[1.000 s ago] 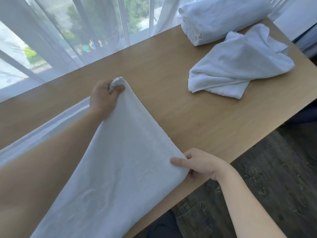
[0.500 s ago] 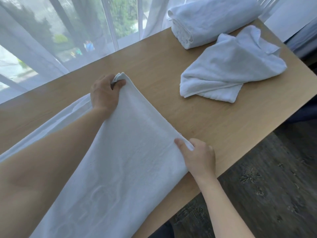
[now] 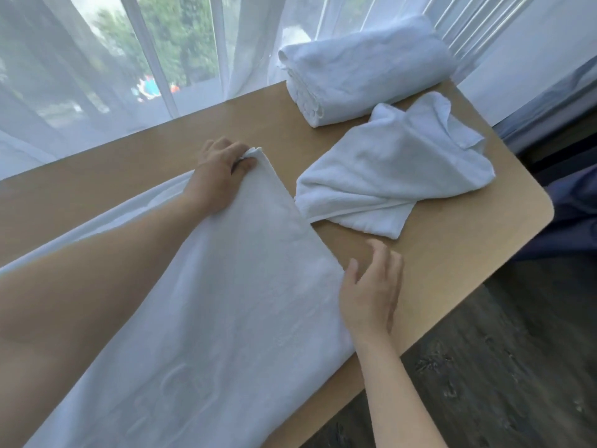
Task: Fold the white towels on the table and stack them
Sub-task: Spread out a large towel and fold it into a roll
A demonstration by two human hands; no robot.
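A long white towel (image 3: 226,302) lies doubled over on the wooden table (image 3: 452,253), running from the lower left toward the middle. My left hand (image 3: 219,176) pinches its far corner against the table. My right hand (image 3: 371,292) hovers at the towel's near right edge, fingers spread, holding nothing. A loosely crumpled white towel (image 3: 397,169) lies just right of the long towel's far corner. Behind it at the table's far edge rests a stack of folded white towels (image 3: 361,69).
Sheer white curtains (image 3: 145,76) hang along the table's far side before a window. Dark wood floor (image 3: 500,367) lies beyond the table's near right edge. A dark blue fabric (image 3: 575,215) shows past the right corner.
My right hand has let go of the towel's near corner and now hovers open beside it. Both hands carried the towel's end right, closer to the crumpled towel.
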